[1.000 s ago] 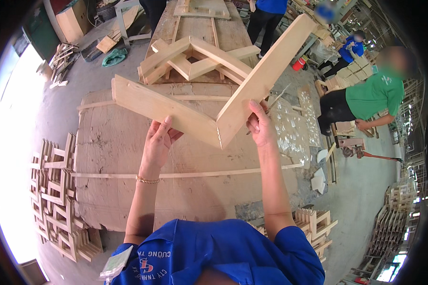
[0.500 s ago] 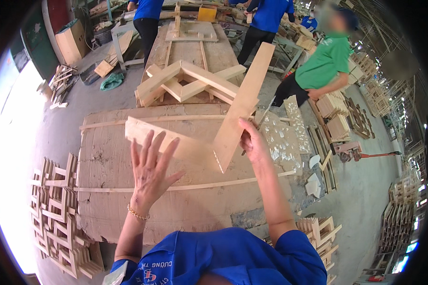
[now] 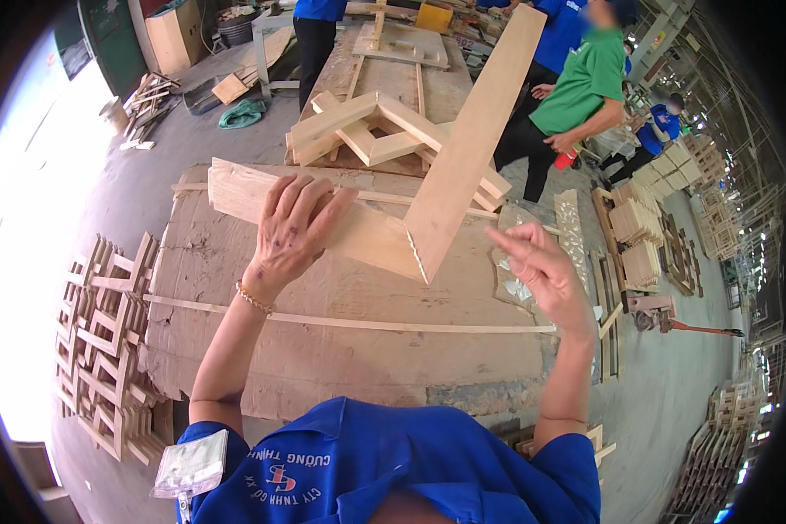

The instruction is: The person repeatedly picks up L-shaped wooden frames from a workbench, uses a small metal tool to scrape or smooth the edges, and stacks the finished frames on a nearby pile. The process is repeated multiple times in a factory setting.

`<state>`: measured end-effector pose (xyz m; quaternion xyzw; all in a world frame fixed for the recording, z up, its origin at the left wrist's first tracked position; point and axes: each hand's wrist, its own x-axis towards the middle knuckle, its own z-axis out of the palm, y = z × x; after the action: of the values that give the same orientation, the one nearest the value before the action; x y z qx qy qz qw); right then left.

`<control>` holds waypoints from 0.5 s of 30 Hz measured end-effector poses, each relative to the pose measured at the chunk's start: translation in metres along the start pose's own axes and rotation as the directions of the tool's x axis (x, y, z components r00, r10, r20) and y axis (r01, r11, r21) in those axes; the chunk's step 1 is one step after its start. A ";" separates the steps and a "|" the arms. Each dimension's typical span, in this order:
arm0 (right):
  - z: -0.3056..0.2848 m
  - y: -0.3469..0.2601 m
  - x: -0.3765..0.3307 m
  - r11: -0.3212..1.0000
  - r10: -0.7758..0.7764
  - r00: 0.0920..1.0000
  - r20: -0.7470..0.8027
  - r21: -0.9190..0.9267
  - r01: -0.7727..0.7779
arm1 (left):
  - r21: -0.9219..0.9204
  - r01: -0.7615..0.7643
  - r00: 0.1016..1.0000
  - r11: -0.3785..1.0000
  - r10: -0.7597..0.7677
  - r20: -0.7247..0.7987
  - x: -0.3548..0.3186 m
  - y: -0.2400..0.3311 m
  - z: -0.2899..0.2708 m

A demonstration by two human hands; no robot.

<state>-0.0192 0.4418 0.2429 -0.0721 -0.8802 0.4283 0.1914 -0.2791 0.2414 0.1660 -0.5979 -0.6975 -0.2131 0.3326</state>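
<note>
Grey floor runs all around a big brown bench. On the bench, closer to the person than both hands, lies a long thin stick. Above the bench is a wooden V, made of two flat boards. Its left board is under the left hand, which has its fingers bent over the top edge and has hold of it. Its corner, with a bumpy white line, sits between the two hands. The right hand is off the wood, just beside it, with its fingers partly bent; I cannot tell if it holds anything. Past the left hand, more wooden frames lie in a pile. Past the right hand, a person in green stands.
</note>
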 end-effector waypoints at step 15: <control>0.007 -0.019 0.018 0.699 -0.243 0.945 0.218 -0.636 0.327 | 0.043 0.045 0.999 0.998 -0.044 -0.020 -0.003 0.000 0.008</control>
<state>-0.0377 0.4301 0.2587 0.0272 -0.9843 0.0556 0.1651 -0.2802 0.2447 0.1584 -0.5728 -0.7119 -0.2109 0.3473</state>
